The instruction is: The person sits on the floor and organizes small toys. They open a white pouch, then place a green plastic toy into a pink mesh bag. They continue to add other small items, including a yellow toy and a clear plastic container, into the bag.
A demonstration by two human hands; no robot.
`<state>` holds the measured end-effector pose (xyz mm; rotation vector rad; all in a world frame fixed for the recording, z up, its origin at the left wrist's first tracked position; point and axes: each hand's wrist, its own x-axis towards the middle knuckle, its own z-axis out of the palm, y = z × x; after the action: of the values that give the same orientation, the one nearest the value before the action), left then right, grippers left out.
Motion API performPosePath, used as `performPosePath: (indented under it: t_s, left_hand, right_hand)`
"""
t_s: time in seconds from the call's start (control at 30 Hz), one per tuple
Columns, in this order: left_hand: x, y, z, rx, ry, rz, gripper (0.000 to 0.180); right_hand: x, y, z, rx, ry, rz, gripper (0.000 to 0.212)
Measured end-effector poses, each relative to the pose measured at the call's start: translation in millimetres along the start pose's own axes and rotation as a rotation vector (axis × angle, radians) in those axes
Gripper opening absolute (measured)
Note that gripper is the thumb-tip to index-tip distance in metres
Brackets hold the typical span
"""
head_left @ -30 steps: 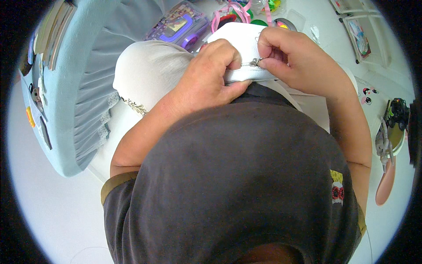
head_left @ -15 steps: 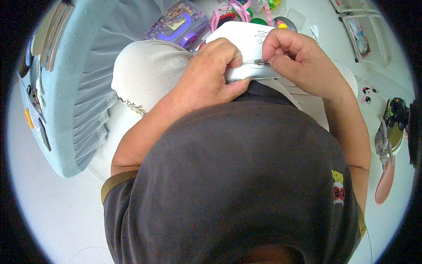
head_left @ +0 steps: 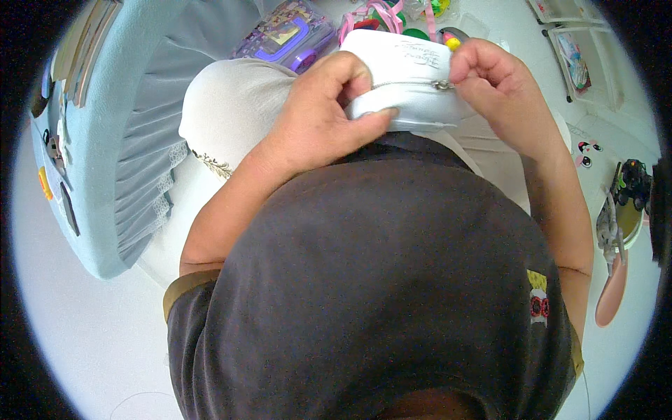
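Note:
A white zippered pouch (head_left: 399,59) rests over my lap, with printed lettering on its upper side and a zipper running across it. My left hand (head_left: 325,105) grips the pouch's left end, thumb along the near side and fingers curled over the far side. The metal zipper slider (head_left: 442,85) sits toward the right end of the zipper. My right hand (head_left: 500,94) is closed in a pinch just right of the slider, at its pull tab; the fingertips hide most of the tab.
Beyond the pouch lie a purple patterned case (head_left: 287,35), pink ribbons (head_left: 371,12) and small colourful items. A light blue padded edge with grey ruffled cloth (head_left: 150,105) runs along the left. At right are a clear bin (head_left: 584,63) and a pink-handled brush (head_left: 612,294).
My right hand has moved right along the pouch, and the zipper slider has gone with it. The pouch has turned slightly, and more of its top and lettering shows.

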<state>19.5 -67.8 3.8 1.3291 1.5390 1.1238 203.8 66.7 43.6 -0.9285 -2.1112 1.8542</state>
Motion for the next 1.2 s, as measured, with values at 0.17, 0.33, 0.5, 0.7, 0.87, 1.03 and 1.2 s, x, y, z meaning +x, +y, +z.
performPosePath:
  t_s: [0.17,0.33,0.5,0.7,0.87,1.03,1.2]
  left_hand:
    - [-5.0,2.3,-3.5,0.006,-0.035,0.067,0.031]
    - [-6.6,-5.8,-2.0,-0.048,0.006,0.154,0.030]
    - [-5.4,-6.1,-3.2,-0.047,-0.009,0.125,0.031]
    - [-13.2,-3.0,-9.0,-0.316,-0.010,-0.127,0.033]
    - [-9.5,-10.0,-18.2,-0.489,-0.152,-0.428,0.034]
    - [10.5,8.8,-41.4,0.283,-0.096,0.068,0.052]
    - [40.5,74.2,-27.2,0.755,-0.148,0.550,0.078]
  right_hand:
    - [-6.7,-2.0,-4.5,0.010,-0.037,0.083,0.002]
    - [-10.8,8.1,-5.5,0.243,-0.071,0.198,0.004]
    - [-15.4,1.9,-2.3,0.196,0.031,0.191,0.008]
    - [-26.4,26.6,-19.0,0.448,0.018,0.264,0.002]
    - [-18.5,21.8,-5.3,0.673,0.034,0.074,0.007]
    - [-12.7,-6.0,-8.0,0.614,-0.099,0.033,0.004]
    - [-6.9,-27.0,-2.8,0.594,-0.151,0.052,0.005]
